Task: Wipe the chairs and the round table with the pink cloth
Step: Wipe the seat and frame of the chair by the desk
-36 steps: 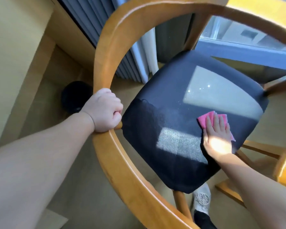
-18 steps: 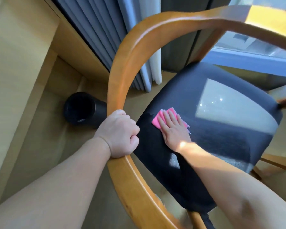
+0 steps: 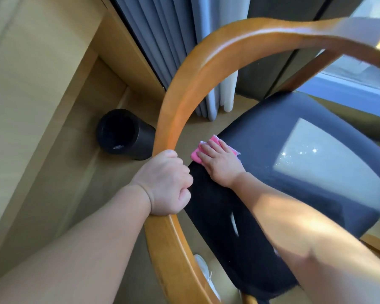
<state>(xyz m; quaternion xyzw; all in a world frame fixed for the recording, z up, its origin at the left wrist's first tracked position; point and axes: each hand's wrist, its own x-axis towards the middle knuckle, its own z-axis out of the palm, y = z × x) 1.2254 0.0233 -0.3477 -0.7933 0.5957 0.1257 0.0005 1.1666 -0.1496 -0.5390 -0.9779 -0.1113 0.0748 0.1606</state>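
Pink cloth (image 3: 206, 148): you have it pinned flat under your right hand (image 3: 221, 164), at the seat's left corner, its far edge poking just past the seat's rim. That hand lies palm down with fingers (image 3: 208, 150) stretched and together, pressing the cloth rather than gripping it; your forearm crosses the seat from the lower right. Nearer to you, your left hand (image 3: 166, 183) is clenched in a full fist around the curved orange-brown wooden backrest rail (image 3: 184, 102) of the chair, knuckles up, arm straight out from the lower left. The dark navy upholstered seat cushion (image 3: 283, 150) is shadowed along its near edge, with a bright patch of sunlight toward its right side. Below the seat's near edge you can see a white shoe (image 3: 203, 269) on the tan floor (image 3: 79, 194). Past the rail to the left, a black cylindrical bin (image 3: 124, 134) stands on the floor against a light wooden panel (image 3: 31, 73). Farther off, grey pleated curtains (image 3: 162, 40) hang to the floor beside a window (image 3: 360, 69).
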